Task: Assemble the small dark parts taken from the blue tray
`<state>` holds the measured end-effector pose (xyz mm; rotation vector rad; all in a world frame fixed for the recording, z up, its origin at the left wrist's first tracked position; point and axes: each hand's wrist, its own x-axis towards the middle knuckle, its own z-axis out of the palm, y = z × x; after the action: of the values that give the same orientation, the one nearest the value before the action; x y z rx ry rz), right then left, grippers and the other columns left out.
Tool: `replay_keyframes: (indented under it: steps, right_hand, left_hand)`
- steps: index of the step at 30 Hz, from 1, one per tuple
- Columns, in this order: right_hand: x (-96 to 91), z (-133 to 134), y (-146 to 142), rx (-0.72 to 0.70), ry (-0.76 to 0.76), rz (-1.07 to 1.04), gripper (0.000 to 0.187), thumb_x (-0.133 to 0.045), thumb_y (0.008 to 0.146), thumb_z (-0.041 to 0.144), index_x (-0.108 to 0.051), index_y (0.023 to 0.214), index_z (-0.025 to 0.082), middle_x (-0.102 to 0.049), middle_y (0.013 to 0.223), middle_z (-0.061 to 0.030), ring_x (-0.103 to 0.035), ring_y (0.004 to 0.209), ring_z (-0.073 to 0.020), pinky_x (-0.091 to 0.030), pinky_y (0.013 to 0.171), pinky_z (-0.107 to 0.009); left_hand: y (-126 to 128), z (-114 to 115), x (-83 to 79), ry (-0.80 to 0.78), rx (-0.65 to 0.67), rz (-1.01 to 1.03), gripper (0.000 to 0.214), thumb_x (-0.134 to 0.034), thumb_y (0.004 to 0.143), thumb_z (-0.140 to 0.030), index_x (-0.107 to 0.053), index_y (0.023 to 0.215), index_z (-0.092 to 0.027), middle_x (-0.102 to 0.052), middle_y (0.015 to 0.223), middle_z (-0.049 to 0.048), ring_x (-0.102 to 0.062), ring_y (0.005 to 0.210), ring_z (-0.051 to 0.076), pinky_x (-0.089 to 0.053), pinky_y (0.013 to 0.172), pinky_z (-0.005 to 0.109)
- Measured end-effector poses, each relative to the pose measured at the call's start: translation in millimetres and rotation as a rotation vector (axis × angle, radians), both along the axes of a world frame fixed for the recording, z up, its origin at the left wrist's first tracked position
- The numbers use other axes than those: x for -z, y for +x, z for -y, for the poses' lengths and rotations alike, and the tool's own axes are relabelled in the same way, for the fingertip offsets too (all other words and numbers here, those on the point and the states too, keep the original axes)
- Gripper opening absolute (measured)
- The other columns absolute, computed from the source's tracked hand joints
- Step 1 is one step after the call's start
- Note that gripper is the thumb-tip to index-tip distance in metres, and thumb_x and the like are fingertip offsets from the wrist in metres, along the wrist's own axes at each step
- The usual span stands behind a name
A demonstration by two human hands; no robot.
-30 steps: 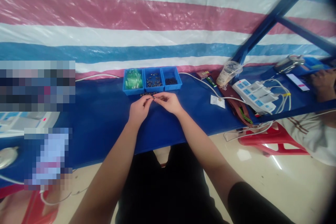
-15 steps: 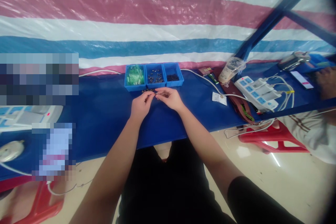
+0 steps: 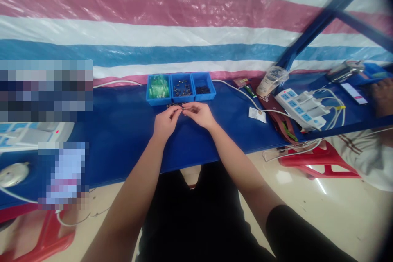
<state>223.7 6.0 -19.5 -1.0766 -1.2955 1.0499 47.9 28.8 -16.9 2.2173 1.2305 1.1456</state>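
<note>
My left hand [image 3: 166, 122] and my right hand [image 3: 199, 114] meet fingertip to fingertip low over the blue table [image 3: 187, 147]. Both are closed in a pinch around something too small to make out. Just beyond the fingers lies a little row of small brassy and dark pieces [image 3: 175, 105], partly hidden by my hands. Behind them stand three joined blue bins. The left bin [image 3: 159, 101] holds a green plastic bag [image 3: 159, 86] with pale pieces. In the middle bin [image 3: 183, 99] are small metal parts [image 3: 181, 89], and dark small parts [image 3: 202, 90] lie in the right bin [image 3: 205, 97].
To the right are a plastic cup [image 3: 272, 82], a white packet [image 3: 257, 114], a brown strap [image 3: 281, 120] and a power strip [image 3: 299, 108] with cables. A co-worker's hand [image 3: 383, 92] rests near a phone [image 3: 353, 93]. Another power strip [image 3: 66, 133] sits at left.
My hands stay pinched together in nearly the same place. The whole view has shifted very slightly; the bins and other things look unchanged.
</note>
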Motion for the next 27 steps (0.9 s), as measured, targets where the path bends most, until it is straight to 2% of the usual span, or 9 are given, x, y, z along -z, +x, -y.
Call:
replay_keyframes:
  steps: [5, 11, 14, 27]
  right_hand:
    - [-1.7, 0.4, -0.3, 0.001, 0.011, -0.011, 0.035, -0.076, 0.075, 0.039, -0.071, 0.102, 0.017, -0.074, 0.091, -0.0063, -0.07, 0.076, -0.0156, -0.059, 0.076, -0.033]
    - [-2.1, -1.1, -0.8, 0.018, -0.018, -0.028, 0.035, -0.076, 0.075, 0.041, -0.071, 0.1, 0.016, -0.073, 0.091, -0.0064, -0.069, 0.074, -0.0148, -0.059, 0.075, -0.032]
    - [-1.8, -1.4, -1.1, 0.01, -0.026, -0.035, 0.036, -0.077, 0.074, 0.041, -0.071, 0.099, 0.016, -0.073, 0.09, -0.0062, -0.069, 0.074, -0.0148, -0.059, 0.074, -0.031]
    - [-5.7, 0.1, -1.8, 0.01, -0.027, -0.028, 0.035, -0.077, 0.074, 0.04, -0.071, 0.1, 0.017, -0.074, 0.087, -0.0053, -0.069, 0.074, -0.0148, -0.059, 0.074, -0.031]
  left_hand:
    - [0.6, 0.6, -2.0, -0.008, 0.02, -0.015, 0.027, -0.053, 0.095, -0.04, -0.072, 0.101, -0.02, -0.074, 0.09, 0.0028, -0.066, 0.071, 0.012, -0.048, 0.071, 0.022]
    - [0.5, 0.3, 0.6, -0.038, -0.005, 0.007, 0.03, -0.057, 0.092, -0.042, -0.07, 0.11, -0.021, -0.068, 0.072, -0.0002, -0.06, 0.061, 0.01, -0.046, 0.065, 0.021]
    - [0.1, -0.1, 0.9, -0.025, 0.001, 0.002, 0.029, -0.056, 0.092, -0.041, -0.071, 0.108, -0.02, -0.066, 0.068, -0.0013, -0.058, 0.059, 0.009, -0.045, 0.064, 0.021]
    - [0.2, 1.7, -4.4, -0.003, 0.017, -0.029, 0.029, -0.053, 0.095, -0.04, -0.073, 0.104, -0.021, -0.074, 0.091, 0.0034, -0.066, 0.073, 0.013, -0.048, 0.071, 0.023]
